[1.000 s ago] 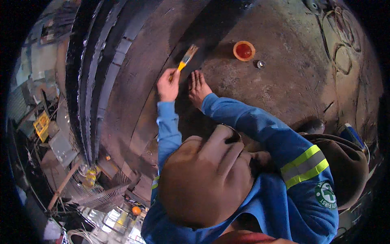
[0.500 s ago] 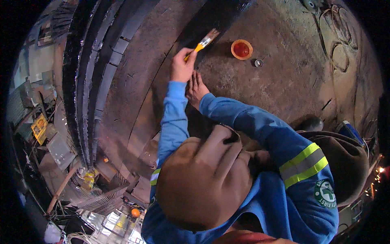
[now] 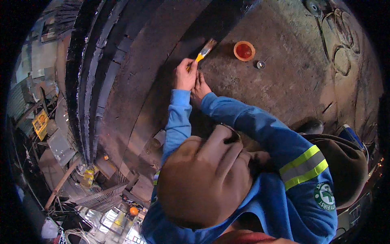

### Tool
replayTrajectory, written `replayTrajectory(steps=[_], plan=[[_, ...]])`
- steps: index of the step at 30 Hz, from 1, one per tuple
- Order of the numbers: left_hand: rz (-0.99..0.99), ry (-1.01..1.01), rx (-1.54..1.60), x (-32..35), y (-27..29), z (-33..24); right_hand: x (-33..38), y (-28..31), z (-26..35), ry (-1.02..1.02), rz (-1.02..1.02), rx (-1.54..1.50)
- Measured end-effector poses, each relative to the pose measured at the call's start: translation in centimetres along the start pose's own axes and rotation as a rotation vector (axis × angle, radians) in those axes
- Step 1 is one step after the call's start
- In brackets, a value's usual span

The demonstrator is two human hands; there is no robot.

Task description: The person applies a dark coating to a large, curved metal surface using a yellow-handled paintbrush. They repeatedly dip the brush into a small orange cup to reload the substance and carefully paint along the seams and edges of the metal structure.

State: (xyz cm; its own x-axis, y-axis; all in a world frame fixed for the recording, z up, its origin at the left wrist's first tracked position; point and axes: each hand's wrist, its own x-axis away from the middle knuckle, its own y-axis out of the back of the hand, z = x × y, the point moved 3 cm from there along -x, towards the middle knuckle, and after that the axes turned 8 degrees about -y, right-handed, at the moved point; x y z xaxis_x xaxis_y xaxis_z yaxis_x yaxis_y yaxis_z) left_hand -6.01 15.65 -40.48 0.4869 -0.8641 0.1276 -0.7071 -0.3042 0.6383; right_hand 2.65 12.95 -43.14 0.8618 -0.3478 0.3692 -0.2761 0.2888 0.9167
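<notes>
My left hand (image 3: 185, 76) grips the yellow handle of a flat paintbrush (image 3: 204, 52). Its bristles point away from me, over a dark painted strip (image 3: 199, 28) of a metal surface; whether they touch it I cannot tell. My right hand (image 3: 200, 87) lies beside the left one, fingers stretched out and low on the surface, partly behind the left wrist. To the right of the brush stands an orange-rimmed bowl (image 3: 253, 50) with red liquid inside. A small round metal piece (image 3: 260, 64) sits just nearer than the bowl.
Long curved black beams (image 3: 87, 73) stand along the left. Coiled cables (image 3: 343, 38) lie at the far right. Wire mesh (image 3: 101, 197) and scrap fill the lower left, near a yellow sign (image 3: 40, 124). My bent knees, in brown trousers (image 3: 203, 185), are close below my arms.
The left hand has drawn the brush a little toward me, nearer to the right hand's fingers. The whole view has shifted slightly.
</notes>
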Motion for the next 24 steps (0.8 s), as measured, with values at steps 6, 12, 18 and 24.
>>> replayTrajectory(steps=[6, 12, 18, 24], plan=[[-0.135, -0.012, -0.138, 4.1, 5.1, 1.0, 0.6, -0.1, -0.4, -0.084, -0.034, 0.042], [-0.145, -0.285, -0.259, -1.9, 3.0, -0.9, 0.2, 0.6, 0.1, -0.075, -0.037, 0.038], [-0.058, -0.216, -0.195, 4.0, 6.0, 3.5, 1.0, 0.2, -0.7, -0.071, -0.045, 0.040], [-0.182, -0.207, -0.085, -1.1, 2.9, 1.2, 0.8, 0.7, -0.9, -0.084, -0.067, -0.014]])
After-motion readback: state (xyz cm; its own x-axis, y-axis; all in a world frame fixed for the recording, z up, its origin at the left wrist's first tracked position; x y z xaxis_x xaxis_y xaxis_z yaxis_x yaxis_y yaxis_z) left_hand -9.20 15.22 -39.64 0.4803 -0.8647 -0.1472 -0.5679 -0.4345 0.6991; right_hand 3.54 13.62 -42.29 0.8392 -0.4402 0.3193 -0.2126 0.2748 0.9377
